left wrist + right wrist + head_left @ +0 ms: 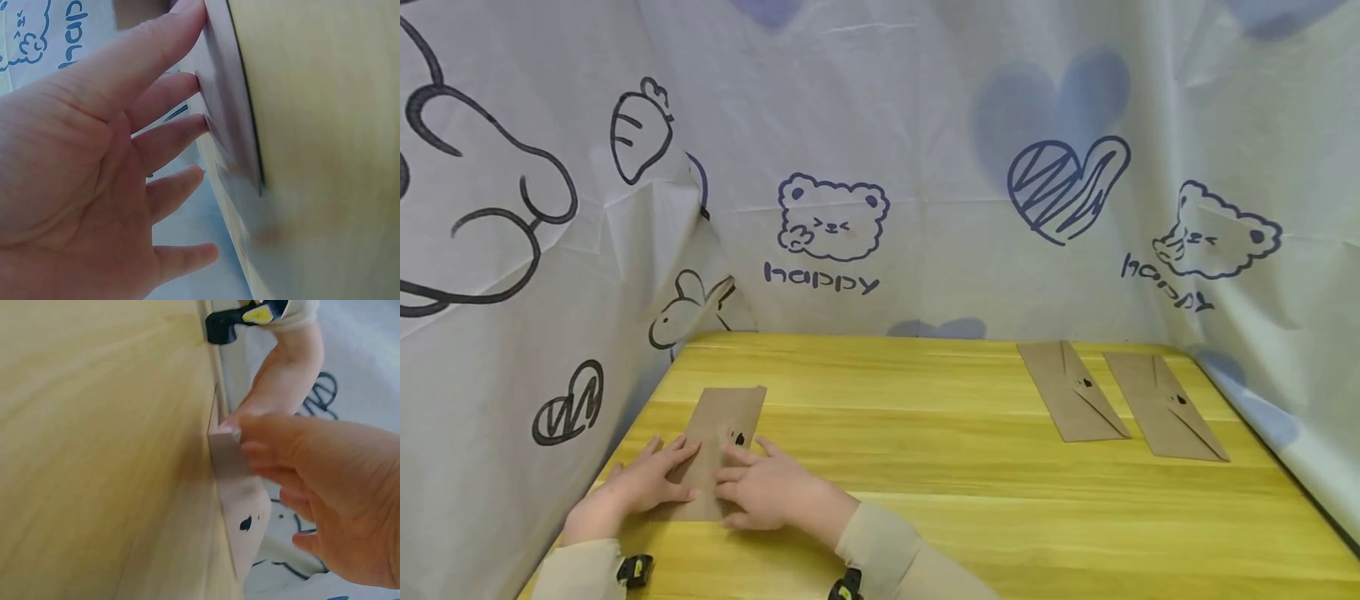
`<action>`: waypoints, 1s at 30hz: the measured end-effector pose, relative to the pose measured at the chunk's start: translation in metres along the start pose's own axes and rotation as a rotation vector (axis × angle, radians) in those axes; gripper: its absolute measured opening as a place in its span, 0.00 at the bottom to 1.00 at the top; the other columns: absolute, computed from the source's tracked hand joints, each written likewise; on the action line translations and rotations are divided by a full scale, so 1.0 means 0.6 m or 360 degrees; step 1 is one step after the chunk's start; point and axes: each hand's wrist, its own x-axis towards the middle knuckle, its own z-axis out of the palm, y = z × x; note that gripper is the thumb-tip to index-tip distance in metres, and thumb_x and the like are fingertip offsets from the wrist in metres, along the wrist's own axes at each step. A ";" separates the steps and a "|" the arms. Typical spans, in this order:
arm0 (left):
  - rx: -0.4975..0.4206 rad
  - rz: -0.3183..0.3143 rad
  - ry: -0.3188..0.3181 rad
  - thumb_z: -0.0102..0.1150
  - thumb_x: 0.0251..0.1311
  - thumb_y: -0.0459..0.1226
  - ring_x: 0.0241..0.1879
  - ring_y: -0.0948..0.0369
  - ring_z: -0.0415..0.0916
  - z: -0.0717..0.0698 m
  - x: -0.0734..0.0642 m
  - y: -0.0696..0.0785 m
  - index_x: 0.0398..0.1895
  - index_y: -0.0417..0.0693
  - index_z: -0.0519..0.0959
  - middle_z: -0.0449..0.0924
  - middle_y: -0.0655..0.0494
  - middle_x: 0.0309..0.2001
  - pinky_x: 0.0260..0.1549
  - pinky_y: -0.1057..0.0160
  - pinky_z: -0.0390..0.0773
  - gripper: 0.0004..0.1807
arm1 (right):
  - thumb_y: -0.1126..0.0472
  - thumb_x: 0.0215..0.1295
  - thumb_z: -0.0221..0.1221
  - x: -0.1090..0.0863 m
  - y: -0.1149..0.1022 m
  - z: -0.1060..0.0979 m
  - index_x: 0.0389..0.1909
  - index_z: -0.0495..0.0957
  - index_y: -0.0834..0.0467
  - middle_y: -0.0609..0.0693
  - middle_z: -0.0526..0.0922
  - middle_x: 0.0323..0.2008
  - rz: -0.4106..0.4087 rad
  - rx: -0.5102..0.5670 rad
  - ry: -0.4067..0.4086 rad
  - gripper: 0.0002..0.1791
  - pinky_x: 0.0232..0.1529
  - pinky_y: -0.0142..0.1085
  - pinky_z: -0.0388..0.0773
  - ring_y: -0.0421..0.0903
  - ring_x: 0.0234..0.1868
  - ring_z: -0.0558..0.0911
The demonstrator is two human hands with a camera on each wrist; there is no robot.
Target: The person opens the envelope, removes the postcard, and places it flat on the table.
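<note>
A brown paper envelope (730,408) with a small black mark lies on the left part of the table. My left hand (651,479) is at its left side; in the left wrist view the thumb and two fingertips touch the envelope (228,87) and the other fingers are spread. From the right, my right hand (771,487) reaches over the envelope's other long side, its fingers extended at the paper. The right wrist view shows that hand (337,487) slightly blurred beside the envelope (234,494), whose near end stands a little off the table.
Two more brown envelopes, one (1063,400) left of the other (1157,404), lie at the table's back right. The wood-grain table (925,425) is bordered by white printed cloth (925,125) at the back and both sides.
</note>
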 end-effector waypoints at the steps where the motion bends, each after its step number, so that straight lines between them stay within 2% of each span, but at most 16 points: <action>1: 0.0000 0.0001 -0.0001 0.66 0.51 0.59 0.71 0.27 0.38 0.000 -0.001 0.000 0.73 0.41 0.60 0.50 0.31 0.73 0.54 0.16 0.41 0.51 | 0.31 0.68 0.44 -0.006 -0.001 -0.002 0.69 0.63 0.31 0.28 0.58 0.73 0.0016 -0.0012 0.0011 0.29 0.77 0.46 0.49 0.37 0.79 0.44; 5: 0.0011 0.0010 0.0005 0.66 0.51 0.59 0.71 0.27 0.39 -0.001 -0.002 -0.004 0.73 0.41 0.60 0.50 0.31 0.73 0.54 0.16 0.42 0.51 | 0.33 0.68 0.48 -0.028 -0.005 -0.009 0.65 0.69 0.33 0.31 0.63 0.71 0.0097 -0.0043 0.0031 0.26 0.77 0.47 0.50 0.39 0.78 0.50; 9: 0.0015 0.0008 0.0004 0.66 0.51 0.58 0.71 0.27 0.39 -0.001 -0.001 -0.007 0.73 0.41 0.60 0.50 0.31 0.73 0.54 0.17 0.42 0.51 | 0.32 0.66 0.50 -0.040 -0.006 -0.009 0.62 0.72 0.32 0.30 0.67 0.69 0.0205 -0.0015 -0.0023 0.25 0.77 0.48 0.50 0.38 0.77 0.54; 16: 0.0011 0.0016 -0.0001 0.66 0.51 0.58 0.71 0.27 0.39 0.001 0.001 -0.007 0.73 0.42 0.60 0.51 0.31 0.73 0.54 0.16 0.42 0.50 | 0.31 0.67 0.47 -0.039 0.009 0.008 0.66 0.67 0.29 0.29 0.64 0.70 0.0319 0.0148 -0.0156 0.28 0.76 0.49 0.51 0.35 0.75 0.58; 30: -0.0004 0.0029 0.0026 0.67 0.51 0.57 0.70 0.27 0.40 0.000 -0.004 -0.002 0.72 0.41 0.61 0.51 0.30 0.73 0.54 0.16 0.43 0.50 | 0.36 0.70 0.48 -0.002 0.047 0.040 0.69 0.66 0.36 0.35 0.64 0.72 0.0321 0.0310 0.0002 0.27 0.72 0.52 0.59 0.35 0.73 0.62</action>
